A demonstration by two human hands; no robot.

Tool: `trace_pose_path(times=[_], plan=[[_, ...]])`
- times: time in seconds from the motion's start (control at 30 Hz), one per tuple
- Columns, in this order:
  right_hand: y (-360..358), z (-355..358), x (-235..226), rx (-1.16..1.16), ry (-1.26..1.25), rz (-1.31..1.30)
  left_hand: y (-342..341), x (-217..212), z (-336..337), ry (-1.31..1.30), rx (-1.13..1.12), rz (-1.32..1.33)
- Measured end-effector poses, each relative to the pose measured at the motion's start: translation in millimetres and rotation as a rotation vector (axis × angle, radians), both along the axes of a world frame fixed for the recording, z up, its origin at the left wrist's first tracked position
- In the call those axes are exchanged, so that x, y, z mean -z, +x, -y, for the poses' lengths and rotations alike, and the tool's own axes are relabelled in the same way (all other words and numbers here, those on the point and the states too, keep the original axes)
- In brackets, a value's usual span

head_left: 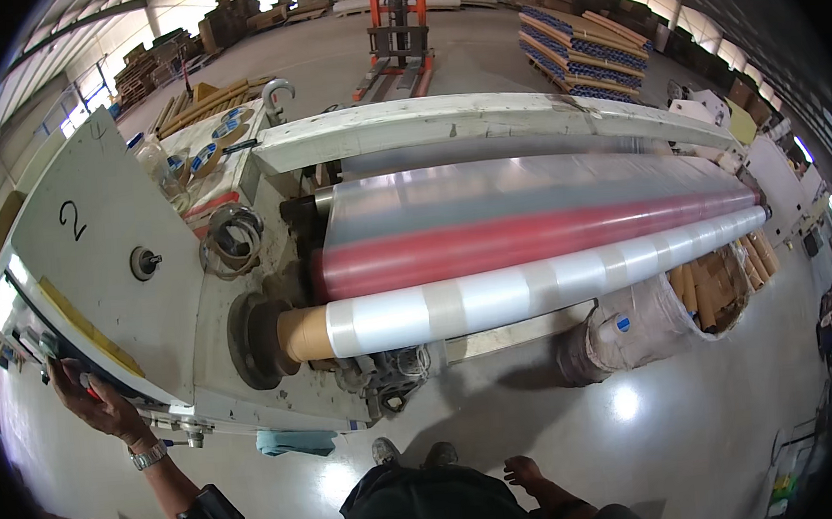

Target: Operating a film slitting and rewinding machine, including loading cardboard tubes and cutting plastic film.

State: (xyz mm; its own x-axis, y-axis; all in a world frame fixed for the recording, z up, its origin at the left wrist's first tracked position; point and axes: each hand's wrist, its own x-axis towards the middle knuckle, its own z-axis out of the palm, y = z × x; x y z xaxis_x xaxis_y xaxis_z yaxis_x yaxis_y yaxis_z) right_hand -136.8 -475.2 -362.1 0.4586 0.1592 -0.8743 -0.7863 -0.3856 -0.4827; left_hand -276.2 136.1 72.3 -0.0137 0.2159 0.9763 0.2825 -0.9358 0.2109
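Seen from above: left hand [98, 402] up at the dark panel [29, 315] on the near end of a machine, palm part open, with fingers bent and stretched forward to the panel's edge. Between thumb and fingers, a small red piece [88, 383]; impossible to tell whether gripped, merely touched, or fixed to the panel. Just behind the left hand, on the wrist, a metal watch [148, 458]; farther down the forearm, a black strapped device [212, 510].

Right of and beyond the left hand, a white cabinet [95, 224] with a yellow strip [91, 326] along its edge. Well to the right, a long white roll [496, 302] on a brown core [304, 335], and just beyond that, a red roll [530, 237]. Below the machine's edge, right of the left hand, a teal cloth [296, 443].

Low beside the body, right hand [522, 471], well apart from the machine, with fingers loosely curled and half open. Ahead of and to the right of the right hand, a plastic-wrapped bin [624, 341] with brown tubes [713, 292] in it.
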Motion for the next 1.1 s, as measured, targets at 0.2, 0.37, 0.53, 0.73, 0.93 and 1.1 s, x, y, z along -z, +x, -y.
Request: trace_pose_path(times=[0.2, 0.37, 0.53, 0.73, 0.93, 1.1], plan=[[-4.4, 1.5, -1.3, 0.022, -0.026, 0.001, 1.8, 4.7, -4.9, 0.009, 0.006, -0.013], [-8.8, 8.5, 34.7, -0.134, 0.086, 0.213, -16.5, 6.1, -12.2, -0.019, -0.032, -0.033], [-2.5, -4.9, -5.9, -0.072, 0.005, 0.059, -9.6, 8.3, -13.6, 0.006, -0.004, -0.032], [-5.3, -4.1, 3.9, -0.092, -0.003, 0.04, -11.8, 6.9, -13.9, 0.015, -0.03, -0.035], [-14.4, 15.7, 51.1, -0.288, 0.052, 0.383, -3.4, 5.0, -9.1, 0.016, -0.009, -0.034], [-7.5, -2.5, 7.2, -0.001, 0.013, 0.05, -9.3, 8.0, -12.2, 0.02, -0.015, -0.031]])
